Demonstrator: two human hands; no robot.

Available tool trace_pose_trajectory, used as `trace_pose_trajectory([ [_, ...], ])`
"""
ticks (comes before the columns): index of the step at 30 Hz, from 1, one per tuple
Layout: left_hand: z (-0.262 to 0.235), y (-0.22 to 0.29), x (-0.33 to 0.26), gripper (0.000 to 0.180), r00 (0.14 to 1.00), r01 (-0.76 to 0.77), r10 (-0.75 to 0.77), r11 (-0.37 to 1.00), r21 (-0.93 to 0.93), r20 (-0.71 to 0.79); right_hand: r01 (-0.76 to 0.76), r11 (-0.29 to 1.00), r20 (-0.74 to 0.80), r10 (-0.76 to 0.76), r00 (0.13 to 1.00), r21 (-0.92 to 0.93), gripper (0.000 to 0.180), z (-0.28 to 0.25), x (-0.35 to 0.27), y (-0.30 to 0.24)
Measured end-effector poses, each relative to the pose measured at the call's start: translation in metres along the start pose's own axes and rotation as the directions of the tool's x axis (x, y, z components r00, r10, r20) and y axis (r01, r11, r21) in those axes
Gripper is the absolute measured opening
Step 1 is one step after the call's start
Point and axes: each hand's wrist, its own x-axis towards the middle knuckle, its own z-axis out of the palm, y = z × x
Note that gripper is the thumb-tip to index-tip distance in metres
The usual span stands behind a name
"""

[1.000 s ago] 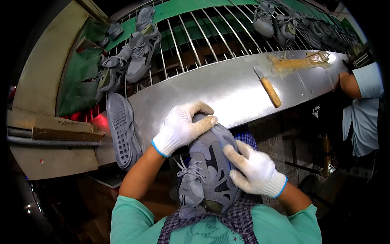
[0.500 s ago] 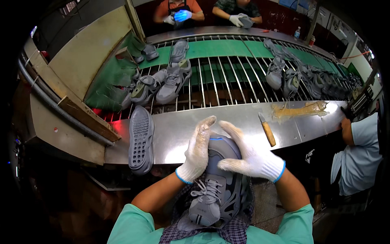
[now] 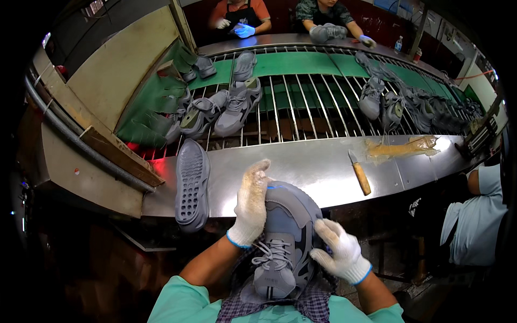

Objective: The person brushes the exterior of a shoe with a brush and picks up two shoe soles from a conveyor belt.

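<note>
A grey lace-up sneaker (image 3: pixel 280 245) rests toe-away on my lap, its toe reaching toward the bench edge. Along the left side of its toe lies my left hand (image 3: pixel 251 207) in a white knit glove, closed against the shoe with the fingers pointing up. My right hand (image 3: pixel 340 252), gloved the same way, closes on the right side of the sneaker, fingers bent at the sole edge. The palm sides of both hands are partly hidden. A loose grey sole (image 3: pixel 192 185) stands at the left, tread toward me, overhanging the bench edge.
On the metal bench (image 3: pixel 291 159) lie a wooden-handled knife (image 3: pixel 361 175) and brown tape (image 3: pixel 404 148). Behind it, several grey sneakers (image 3: pixel 235 110) sit on a roller rack (image 3: pixel 312 107) with a green belt. Two co-workers handle shoes across it; another person (image 3: pixel 474 215) is at right.
My right hand has slid from the toe back along the sneaker's right side, toward me. My left hand stays by the toe. The far-right co-worker now reaches sideways.
</note>
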Motion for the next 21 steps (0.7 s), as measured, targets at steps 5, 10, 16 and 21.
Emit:
trace_pose_trajectory([
  [5, 0.013, 0.007, 0.008, 0.057, 0.997, 0.015, -0.008, 0.996, -0.085, 0.081, 0.008, 0.977, -0.177, 0.031, 0.984, 0.212, 0.053, -0.009, 0.014, 0.012],
  [10, 0.033, 0.019, 0.006, 0.061, 0.978, 0.129, -0.041, 0.887, -0.443, 0.203, -0.081, 0.987, 0.121, 0.064, 0.991, 0.136, 0.098, -0.06, 0.111, -0.037],
  [16, -0.03, -0.054, -0.04, 0.09, 0.712, 0.656, -0.433, 0.692, -0.303, 0.553, 0.139, 0.953, -0.487, 0.012, 0.873, 0.271, 0.054, -0.071, 0.076, -0.072],
  [21, -0.091, -0.054, -0.066, 0.063, 0.697, 0.645, -0.45, 0.734, -0.213, 0.559, 0.351, 0.421, -0.453, 0.172, 0.875, 0.837, 0.07, -0.028, 0.055, -0.032],
])
